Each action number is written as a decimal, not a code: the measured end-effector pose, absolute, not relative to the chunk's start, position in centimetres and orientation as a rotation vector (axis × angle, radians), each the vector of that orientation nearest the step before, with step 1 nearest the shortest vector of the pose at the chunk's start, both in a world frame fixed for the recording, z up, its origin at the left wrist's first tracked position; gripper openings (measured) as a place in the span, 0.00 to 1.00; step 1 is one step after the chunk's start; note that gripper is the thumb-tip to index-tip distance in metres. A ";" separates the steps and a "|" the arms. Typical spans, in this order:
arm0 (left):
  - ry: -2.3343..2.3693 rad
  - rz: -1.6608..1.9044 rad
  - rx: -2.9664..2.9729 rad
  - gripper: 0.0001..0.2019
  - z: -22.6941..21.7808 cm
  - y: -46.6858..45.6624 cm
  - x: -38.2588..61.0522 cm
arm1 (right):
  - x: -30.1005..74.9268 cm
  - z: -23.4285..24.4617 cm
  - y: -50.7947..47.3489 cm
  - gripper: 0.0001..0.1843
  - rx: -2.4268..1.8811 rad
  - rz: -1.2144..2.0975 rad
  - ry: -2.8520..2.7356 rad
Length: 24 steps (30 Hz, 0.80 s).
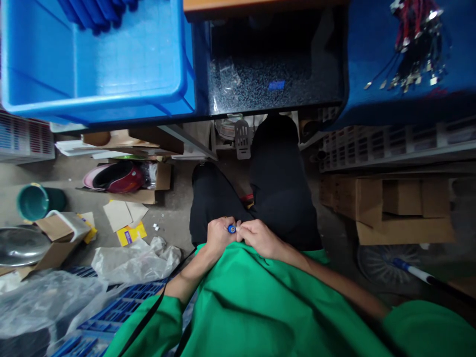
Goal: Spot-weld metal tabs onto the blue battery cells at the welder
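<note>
Over my lap, my left hand is closed around a small blue cylinder, whose round end with a pale centre points up towards me. Most of its length is hidden in the fist. My right hand is closed too, thumb and fingertips pinched right beside that end. What the right fingers hold, if anything, is too small to make out. Ahead on the left, a blue bin holds several blue tube-like pieces.
A black tray with a small blue piece lies under the bench edge. Red and black wires with metal ends lie on the blue surface at right. Cardboard boxes, a helmet, a green bucket and plastic bags crowd the floor.
</note>
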State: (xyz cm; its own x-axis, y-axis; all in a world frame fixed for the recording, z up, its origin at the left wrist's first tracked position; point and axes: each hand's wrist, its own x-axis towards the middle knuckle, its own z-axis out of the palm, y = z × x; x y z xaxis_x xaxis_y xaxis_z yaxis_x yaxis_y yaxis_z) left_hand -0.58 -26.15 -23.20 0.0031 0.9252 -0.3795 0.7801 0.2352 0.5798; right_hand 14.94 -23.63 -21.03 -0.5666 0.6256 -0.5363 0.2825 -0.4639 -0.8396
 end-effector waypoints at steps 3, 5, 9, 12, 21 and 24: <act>1.838 0.279 1.573 0.18 -23.4 -26.2 -0.4 | 14.9 -21.2 -23.8 0.19 -1.335 2.132 -1.517; 1.852 0.297 1.578 0.18 -23.6 -26.3 -0.4 | 14.9 -21.3 -23.8 0.20 -1.328 2.129 -1.549; 1.857 0.365 1.598 0.19 -24.0 -26.4 -0.6 | 14.7 -21.5 -23.8 0.20 -1.312 2.129 -1.571; 1.856 0.384 1.617 0.19 -24.2 -26.5 -0.7 | 14.7 -21.6 -23.7 0.21 -1.297 2.141 -1.557; 1.845 0.441 1.655 0.19 -24.5 -26.7 -0.6 | 14.6 -21.6 -23.7 0.21 -1.293 2.163 -1.531; 1.841 0.445 1.631 0.19 -24.4 -26.6 -0.6 | 14.7 -21.7 -23.7 0.20 -1.289 2.165 -1.534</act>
State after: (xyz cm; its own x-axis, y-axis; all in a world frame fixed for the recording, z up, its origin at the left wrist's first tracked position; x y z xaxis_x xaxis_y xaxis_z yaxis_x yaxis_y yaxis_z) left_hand -0.63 -26.59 -24.38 -0.0337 0.9721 -0.2319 0.7590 0.1759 0.6269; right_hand 14.67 -23.68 -21.68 -0.6032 0.5901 -0.5365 0.3105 -0.4459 -0.8395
